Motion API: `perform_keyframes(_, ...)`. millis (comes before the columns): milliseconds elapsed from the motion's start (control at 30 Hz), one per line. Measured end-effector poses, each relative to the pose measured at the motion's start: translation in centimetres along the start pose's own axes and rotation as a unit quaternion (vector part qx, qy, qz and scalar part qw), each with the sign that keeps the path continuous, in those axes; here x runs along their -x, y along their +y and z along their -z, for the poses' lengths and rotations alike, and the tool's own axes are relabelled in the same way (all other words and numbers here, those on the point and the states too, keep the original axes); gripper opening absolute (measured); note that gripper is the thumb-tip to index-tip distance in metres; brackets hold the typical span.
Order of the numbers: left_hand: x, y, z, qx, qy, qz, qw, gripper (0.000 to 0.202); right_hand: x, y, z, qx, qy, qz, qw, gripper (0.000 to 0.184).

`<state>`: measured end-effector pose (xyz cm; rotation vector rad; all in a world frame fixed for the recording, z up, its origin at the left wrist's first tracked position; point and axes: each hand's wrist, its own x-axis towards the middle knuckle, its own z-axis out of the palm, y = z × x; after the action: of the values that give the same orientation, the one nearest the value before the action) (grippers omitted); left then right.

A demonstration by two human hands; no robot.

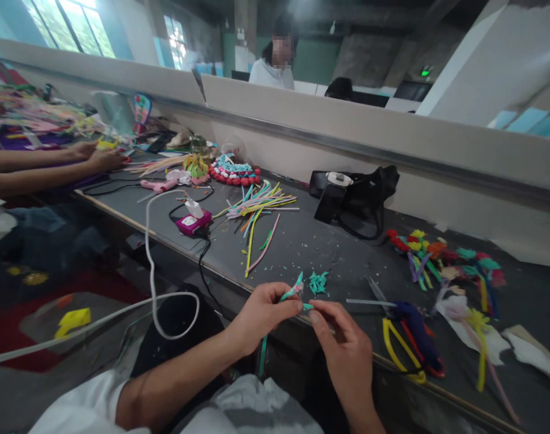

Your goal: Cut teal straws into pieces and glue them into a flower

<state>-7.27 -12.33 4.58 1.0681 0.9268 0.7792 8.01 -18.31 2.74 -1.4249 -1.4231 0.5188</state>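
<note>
At the table's front edge, my left hand (266, 312) is closed round a teal fuzzy stem (285, 295), whose tip rises above the fingers. A long teal strand (262, 357) hangs down below this hand. Close beside it, the thumb and forefinger of my right hand (344, 340) pinch a small teal piece (308, 307). Whether that piece joins the stem in my left hand is hard to make out. Just beyond my fingers lies a small heap of short teal pieces (318, 283).
Scissors (378, 292) lie right of my hand. Fuzzy stems (261, 202), a purple power socket (193, 222) with cables, and a black bag (360, 196) are farther back. Fuzzy flowers (437, 250) lie at right. A co-worker's hands (96, 155) work at left; another person (275, 69) is beyond the partition.
</note>
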Motion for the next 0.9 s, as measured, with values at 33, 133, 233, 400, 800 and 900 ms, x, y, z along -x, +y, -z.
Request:
perform_keyframes(33,0.1,0.0,-0.1,0.000,-0.003,-0.002,1.000,0.029,-0.1,0.0,0.0,0.002,0.008,-0.002,1.000,0.018)
perform_keyframes(133,0.2,0.1,-0.2,-0.005,-0.014,0.002,1.000,0.031,-0.6,0.2,0.1,0.017,0.025,-0.018,0.999,0.020)
perform_keyframes(233,0.4,0.2,-0.2,0.003,-0.029,0.017,0.999,0.035,-0.9,0.5,0.4,0.032,0.044,-0.022,0.998,0.022)
perform_keyframes(400,0.4,0.1,-0.1,-0.009,-0.026,0.012,1.000,0.035,-1.4,-0.2,0.8,0.068,0.048,0.050,0.995,0.018)
perform_keyframes(800,0.5,0.5,-0.3,-0.046,-0.018,-0.011,0.999,0.032,-1.9,-0.8,0.3,0.121,0.051,0.139,0.981,0.012)
perform_keyframes(900,0.6,0.7,-0.5,-0.049,-0.017,-0.009,0.999,0.032,-1.9,-0.6,0.2,0.126,0.058,0.150,0.979,0.011)
